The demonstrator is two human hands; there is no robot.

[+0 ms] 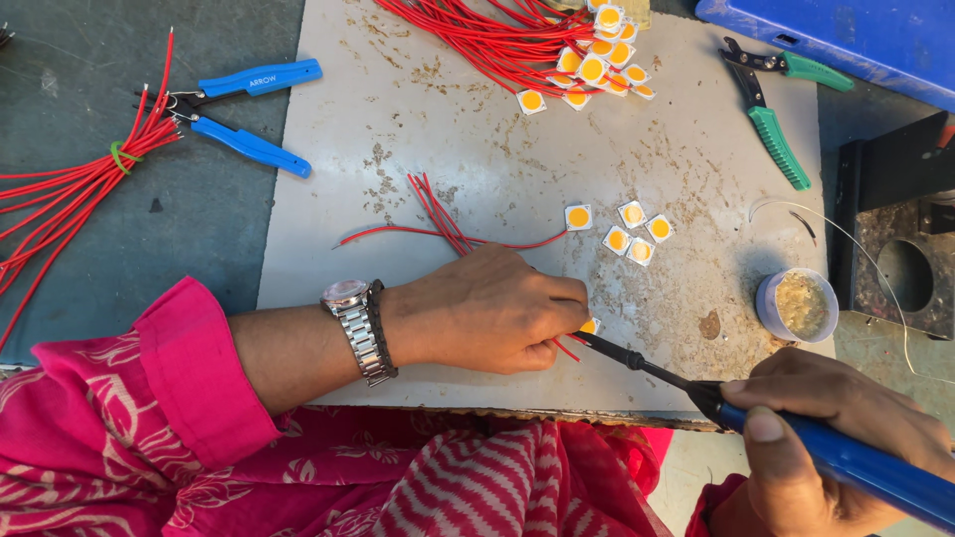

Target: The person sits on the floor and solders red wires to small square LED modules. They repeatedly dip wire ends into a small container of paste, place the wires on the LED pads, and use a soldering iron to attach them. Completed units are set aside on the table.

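My left hand (487, 310), with a metal watch on the wrist, rests on the grey board (477, 149) and pinches several thin red wires (443, 224) against a small square chip with a yellow centre (591, 326). My right hand (826, 428) grips a blue-handled soldering iron (856, 462); its dark tip (597, 343) touches the chip at my left fingertips. One more red wire (398, 233) curves across the board to a separate square chip (578, 216).
Several loose chips (637, 234) lie right of centre, and a heap of wired chips (597, 55) at the top. A small flux tub (799, 304) sits near solder wire (865, 239). Blue-handled pliers (244, 114), green-handled cutters (771, 114), a red wire bundle (90, 184), a blue case (865, 35).
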